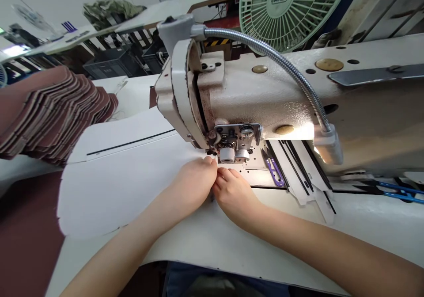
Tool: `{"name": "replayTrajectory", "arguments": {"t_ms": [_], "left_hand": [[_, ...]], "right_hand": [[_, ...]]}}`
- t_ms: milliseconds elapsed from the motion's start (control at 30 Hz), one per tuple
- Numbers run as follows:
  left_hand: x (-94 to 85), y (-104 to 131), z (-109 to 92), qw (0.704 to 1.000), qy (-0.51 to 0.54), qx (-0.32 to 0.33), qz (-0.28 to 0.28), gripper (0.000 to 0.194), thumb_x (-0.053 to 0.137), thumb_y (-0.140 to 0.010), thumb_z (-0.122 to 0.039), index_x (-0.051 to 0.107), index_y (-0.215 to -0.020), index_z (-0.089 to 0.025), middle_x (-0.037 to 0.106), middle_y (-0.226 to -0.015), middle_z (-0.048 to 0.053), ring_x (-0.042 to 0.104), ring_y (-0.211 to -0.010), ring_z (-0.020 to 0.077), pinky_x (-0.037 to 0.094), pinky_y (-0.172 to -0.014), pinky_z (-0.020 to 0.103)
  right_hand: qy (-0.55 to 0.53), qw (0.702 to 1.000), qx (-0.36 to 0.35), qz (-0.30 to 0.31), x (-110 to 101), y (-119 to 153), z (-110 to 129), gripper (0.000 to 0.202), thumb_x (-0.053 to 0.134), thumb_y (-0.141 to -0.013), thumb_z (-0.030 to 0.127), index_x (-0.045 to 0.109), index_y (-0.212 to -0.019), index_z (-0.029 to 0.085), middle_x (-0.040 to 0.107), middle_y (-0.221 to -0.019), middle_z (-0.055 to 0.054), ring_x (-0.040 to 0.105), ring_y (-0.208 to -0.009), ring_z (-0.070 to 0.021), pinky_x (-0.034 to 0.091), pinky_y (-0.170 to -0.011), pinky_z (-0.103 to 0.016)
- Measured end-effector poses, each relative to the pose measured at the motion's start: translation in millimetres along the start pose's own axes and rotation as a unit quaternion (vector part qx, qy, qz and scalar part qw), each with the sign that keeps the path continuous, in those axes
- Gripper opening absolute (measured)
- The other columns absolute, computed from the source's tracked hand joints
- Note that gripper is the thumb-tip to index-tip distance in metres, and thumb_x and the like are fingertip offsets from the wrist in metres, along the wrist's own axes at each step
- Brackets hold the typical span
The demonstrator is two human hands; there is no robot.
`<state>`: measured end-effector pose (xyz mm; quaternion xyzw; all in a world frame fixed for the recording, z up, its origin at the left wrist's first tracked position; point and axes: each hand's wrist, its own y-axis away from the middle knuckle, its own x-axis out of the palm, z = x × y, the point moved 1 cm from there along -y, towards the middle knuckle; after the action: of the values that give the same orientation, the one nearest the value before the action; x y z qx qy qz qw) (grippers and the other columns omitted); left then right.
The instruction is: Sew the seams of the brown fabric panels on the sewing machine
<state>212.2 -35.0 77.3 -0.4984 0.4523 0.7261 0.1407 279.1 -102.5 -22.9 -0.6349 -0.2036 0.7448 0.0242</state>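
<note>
Just below the needle area of a sewing machine [185,89], my two hands meet with their fingertips close together. My left hand [194,182] is closed in a pinch beside the presser foot. A large white panel [122,186] with rounded corners and a thin black strip [129,141] on it lies under and left of that hand. My right hand [236,195] is also closed, its fingers curled against the left fingertips. Whatever the fingertips hold is hidden by the fingers. Purple thread snips [274,169] lie to the right on the machine bed.
White pieces with black strips [301,173] lie right of the snips, and blue-handled scissors [394,191] farther right. A stack of brown panels [53,111] stands at the left. A flexible lamp [327,146] arches over the machine. A green fan [281,14] stands behind.
</note>
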Motion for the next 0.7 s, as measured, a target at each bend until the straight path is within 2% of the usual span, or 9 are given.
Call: {"name": "replayTrajectory", "arguments": {"t_ms": [100,167,300,400,567,700], "left_hand": [[-0.6,-1,-3,1.0,-0.002,-0.011,0.01,0.03,0.036,-0.089,0.0,0.057,-0.111,-0.004,0.065,-0.092,0.014,0.064,-0.085,0.0242,0.049,-0.077,0.032],[0.6,0,0,1.0,0.022,0.0,-0.01,0.029,0.035,-0.089,0.0,0.058,-0.106,-0.007,0.065,-0.091,0.011,0.063,-0.082,0.0217,0.048,-0.076,0.03],[7.3,-1,11,0.997,0.046,0.012,-0.054,0.025,0.042,-0.085,-0.002,0.062,-0.093,-0.013,0.065,-0.086,0.007,0.062,-0.079,0.0195,0.047,-0.072,0.027],[14.7,-4,16,0.996,0.041,0.004,-0.085,0.025,0.043,-0.086,-0.005,0.066,-0.089,-0.014,0.067,-0.086,0.008,0.062,-0.08,0.0205,0.047,-0.074,0.028],[21.9,-10,16,0.99,0.069,-0.011,-0.122,0.031,0.039,-0.088,-0.007,0.068,-0.091,-0.016,0.068,-0.092,0.008,0.062,-0.084,0.0214,0.048,-0.073,0.029],[19.2,-13,15,0.989,0.081,-0.016,-0.12,0.032,0.038,-0.09,-0.007,0.068,-0.097,-0.015,0.069,-0.095,0.008,0.062,-0.087,0.0226,0.048,-0.074,0.031]], "right_hand": [[0.026,1.0,-0.015,0.006,-3,2,0,0.025,0.049,-0.085,0.002,0.067,-0.082,0.018,0.065,-0.077,-0.006,0.056,-0.083,-0.0217,0.05,-0.066,-0.033],[0.039,0.999,-0.023,0.008,-4,4,0,0.027,0.048,-0.085,0.0,0.068,-0.083,0.018,0.067,-0.081,-0.007,0.058,-0.087,-0.0214,0.052,-0.072,-0.032],[0.047,0.997,-0.062,-0.014,-6,8,-1,0.03,0.043,-0.088,0.001,0.067,-0.103,0.013,0.07,-0.105,-0.01,0.059,-0.101,-0.02,0.052,-0.086,-0.031],[0.022,0.998,-0.059,-0.023,-4,7,-2,0.028,0.043,-0.089,0.002,0.066,-0.104,0.008,0.07,-0.105,-0.013,0.06,-0.102,-0.0214,0.05,-0.089,-0.032],[-0.023,0.999,-0.021,-0.007,-2,4,-6,0.022,0.05,-0.086,0.002,0.065,-0.1,0.01,0.07,-0.1,-0.01,0.058,-0.103,-0.0222,0.048,-0.089,-0.033],[-0.044,0.999,0.016,-0.004,-8,3,-7,0.02,0.049,-0.088,0.005,0.065,-0.097,0.012,0.07,-0.095,-0.008,0.057,-0.097,-0.0232,0.046,-0.076,-0.034]]}}
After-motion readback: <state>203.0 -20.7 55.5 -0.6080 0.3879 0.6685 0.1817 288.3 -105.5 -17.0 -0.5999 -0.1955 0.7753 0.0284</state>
